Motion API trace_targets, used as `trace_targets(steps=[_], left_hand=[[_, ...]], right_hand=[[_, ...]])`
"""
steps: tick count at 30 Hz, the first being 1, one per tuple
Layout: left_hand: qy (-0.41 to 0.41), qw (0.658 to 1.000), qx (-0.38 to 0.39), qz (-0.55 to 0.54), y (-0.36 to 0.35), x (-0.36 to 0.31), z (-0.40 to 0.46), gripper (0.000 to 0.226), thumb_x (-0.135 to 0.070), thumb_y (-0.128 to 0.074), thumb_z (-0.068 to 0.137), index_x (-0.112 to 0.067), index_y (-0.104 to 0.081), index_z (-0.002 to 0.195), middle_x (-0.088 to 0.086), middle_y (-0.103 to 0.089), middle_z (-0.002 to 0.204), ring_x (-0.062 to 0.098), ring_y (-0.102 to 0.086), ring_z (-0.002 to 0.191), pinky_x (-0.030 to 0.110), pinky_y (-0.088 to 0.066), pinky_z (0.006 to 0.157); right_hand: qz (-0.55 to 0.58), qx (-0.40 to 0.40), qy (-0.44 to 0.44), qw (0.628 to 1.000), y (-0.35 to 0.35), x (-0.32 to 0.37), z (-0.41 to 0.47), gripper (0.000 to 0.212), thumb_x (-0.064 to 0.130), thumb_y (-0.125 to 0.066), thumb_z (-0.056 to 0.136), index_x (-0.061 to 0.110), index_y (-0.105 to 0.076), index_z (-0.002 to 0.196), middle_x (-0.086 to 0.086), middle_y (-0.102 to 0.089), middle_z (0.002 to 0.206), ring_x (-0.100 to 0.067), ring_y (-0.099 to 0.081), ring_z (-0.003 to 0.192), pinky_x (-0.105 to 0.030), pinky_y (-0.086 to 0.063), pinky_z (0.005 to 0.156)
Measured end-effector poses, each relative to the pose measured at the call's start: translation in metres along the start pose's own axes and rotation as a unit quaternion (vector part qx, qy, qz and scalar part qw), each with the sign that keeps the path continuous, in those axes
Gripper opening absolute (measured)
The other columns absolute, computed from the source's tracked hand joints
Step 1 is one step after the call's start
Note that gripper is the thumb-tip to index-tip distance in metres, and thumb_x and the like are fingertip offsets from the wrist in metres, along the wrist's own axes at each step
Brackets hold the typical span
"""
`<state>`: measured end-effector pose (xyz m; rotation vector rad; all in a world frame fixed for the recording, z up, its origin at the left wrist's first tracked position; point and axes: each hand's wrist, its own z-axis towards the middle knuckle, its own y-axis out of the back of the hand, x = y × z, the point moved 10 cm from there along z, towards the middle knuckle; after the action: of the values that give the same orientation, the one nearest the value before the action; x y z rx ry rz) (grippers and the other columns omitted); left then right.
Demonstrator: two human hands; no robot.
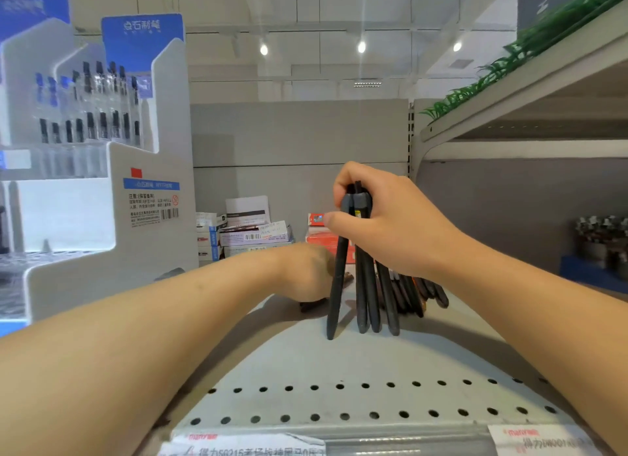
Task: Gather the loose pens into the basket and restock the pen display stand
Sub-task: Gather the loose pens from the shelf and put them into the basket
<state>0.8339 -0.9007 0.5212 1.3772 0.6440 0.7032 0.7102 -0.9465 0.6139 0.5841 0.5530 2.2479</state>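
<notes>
Head view of a store shelf, grey metal with rows of holes near its front edge. The right hand grips a bundle of black pens near their upper ends, fingers and thumb curled round them; the pens stand nearly upright and splay outward at the bottom, their lower tips touching the shelf. The left hand lies low on the shelf just left of the bundle, back of the hand upward; its fingers are hidden behind the wrist and the pens, so its grip cannot be told, though a dark pen end shows beneath it. More loose pens lie flat in a heap on the shelf behind and to the right of the bundle, partly hidden by the right wrist. At left stands the white and blue display stand, its upper tiers holding upright pens with black and blue caps. At the back of the shelf, between the two hands, lie stacked boxes and a red carton. An upper shelf at right carries green artificial grass. No basket shows in this view.
</notes>
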Motion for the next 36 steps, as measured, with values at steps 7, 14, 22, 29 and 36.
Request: trace_targets(steps=[7, 14, 22, 29, 36], left_hand=[[0.094, 0.979, 0.093, -0.154, -0.005, 0.036, -0.024, 0.054, -0.021, -0.076, 0.086, -0.024, -0.051, 0.133, 0.000, -0.065, 0.099, 0.020, -0.072, 0.079, 0.028, -0.061, 0.065], [0.094, 0.979, 0.110, -0.144, -0.006, 0.052, -0.028, 0.026, -0.025, -0.073, 0.087, -0.012, -0.070, 0.110, 0.005, -0.073, 0.095, 0.016, -0.068, 0.075, 0.029, -0.062, 0.073], [0.009, 0.965, 0.054, -0.257, 0.016, 0.035, -0.023, 0.005, -0.018, -0.064, 0.094, -0.019, -0.067, 0.098, 0.001, -0.068, 0.090, 0.015, -0.067, 0.082, 0.029, -0.058, 0.069], [-0.110, 0.868, 0.060, -0.481, 0.038, 0.006, -0.038, 0.027, -0.011, -0.061, 0.097, -0.023, -0.060, 0.122, 0.008, -0.073, 0.116, 0.023, -0.069, 0.105, 0.034, -0.060, 0.080], [-0.186, 0.864, 0.082, -0.460, 0.027, -0.042, -0.050, 0.037, -0.004, -0.060, 0.097, -0.023, -0.057, 0.129, 0.007, -0.071, 0.120, 0.024, -0.070, 0.108, 0.035, -0.060, 0.083]], right_hand=[[0.046, -0.026, -0.078, 0.996, 0.002, -0.009, -0.005, 0.019, 0.013, -0.061, 0.083, 0.029, -0.052, 0.077, 0.009, -0.051, 0.063, -0.005, -0.040, 0.051, -0.021, -0.036, 0.052], [0.091, -0.034, -0.102, 0.990, -0.003, -0.006, -0.007, 0.026, 0.007, -0.057, 0.088, 0.033, -0.055, 0.082, 0.003, -0.063, 0.069, -0.025, -0.071, 0.068, -0.053, -0.058, 0.072], [0.245, -0.099, -0.112, 0.958, 0.004, -0.019, -0.006, 0.038, -0.007, -0.048, 0.090, 0.025, -0.064, 0.103, -0.009, -0.049, 0.081, -0.015, -0.041, 0.049, -0.030, -0.040, 0.047], [0.309, -0.194, -0.207, 0.908, 0.016, -0.068, -0.014, 0.017, 0.017, -0.067, 0.097, 0.027, -0.064, 0.109, 0.005, -0.051, 0.055, -0.013, -0.046, 0.047, -0.031, -0.044, 0.050], [0.266, -0.190, -0.204, 0.923, 0.015, -0.064, -0.016, 0.008, 0.031, -0.074, 0.091, 0.028, -0.070, 0.098, 0.011, -0.063, 0.060, -0.011, -0.063, 0.055, -0.024, -0.055, 0.055]])
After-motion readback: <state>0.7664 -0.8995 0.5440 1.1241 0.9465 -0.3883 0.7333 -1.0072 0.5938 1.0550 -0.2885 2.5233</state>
